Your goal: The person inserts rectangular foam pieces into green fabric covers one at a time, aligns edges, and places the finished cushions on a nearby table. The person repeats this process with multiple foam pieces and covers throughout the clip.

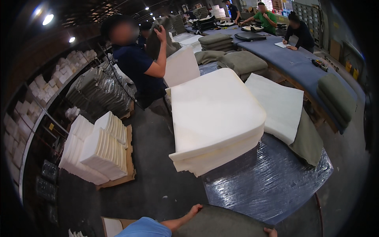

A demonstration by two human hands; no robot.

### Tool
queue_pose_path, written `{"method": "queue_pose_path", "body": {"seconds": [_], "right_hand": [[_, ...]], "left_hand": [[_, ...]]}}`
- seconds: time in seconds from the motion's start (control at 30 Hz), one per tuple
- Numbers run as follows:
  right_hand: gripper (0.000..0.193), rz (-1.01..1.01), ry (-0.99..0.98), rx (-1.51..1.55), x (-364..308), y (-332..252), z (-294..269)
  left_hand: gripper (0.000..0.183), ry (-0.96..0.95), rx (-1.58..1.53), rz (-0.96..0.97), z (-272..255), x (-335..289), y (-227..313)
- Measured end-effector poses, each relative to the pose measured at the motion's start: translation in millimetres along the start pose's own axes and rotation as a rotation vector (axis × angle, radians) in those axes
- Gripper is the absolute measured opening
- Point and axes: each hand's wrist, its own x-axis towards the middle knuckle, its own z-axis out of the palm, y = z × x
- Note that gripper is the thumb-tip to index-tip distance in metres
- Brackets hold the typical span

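Cushion (pixel 221 225): grey-green fabric cover, rounded top edge, held at the bottom edge of my view, just in front of the plastic-wrapped table (pixel 268 181). I see my left hand (pixel 194 208) gripping its left corner; right hand (pixel 271 232) grips its right edge, fingers mostly hidden. White foam stack (pixel 215 118) lies on the table.

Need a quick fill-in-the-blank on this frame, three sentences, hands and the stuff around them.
1. The left hand and the right hand both grip a ____-coloured cushion at the lower edge.
2. The thick foam stack in the middle of the table is ____ in colour.
3. The near table surface is covered in shiny plastic ____.

Missing words: olive-green; white; wrap
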Motion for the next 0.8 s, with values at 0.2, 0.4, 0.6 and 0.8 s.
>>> {"method": "queue_pose_path", "body": {"seconds": [0.2,0.4,0.6,0.8], "right_hand": [[0.084,0.040,0.034,-0.014,5.7,7.8,-4.9],[0.082,0.049,0.033,-0.013,-4.0,2.3,-4.4],[0.080,0.060,0.054,0.019,-23.0,-5.9,-2.7],[0.077,0.058,0.116,0.118,-47.7,-6.1,4.2]], "left_hand": [[0.035,0.225,0.234,-0.003,-0.9,-12.9,-20.0],[0.033,-0.269,-0.191,-0.158,3.0,-34.9,-21.8],[0.035,0.448,0.563,-0.036,20.6,-38.9,-11.8],[0.048,0.192,1.207,-0.028,34.2,-61.2,27.2]]}}
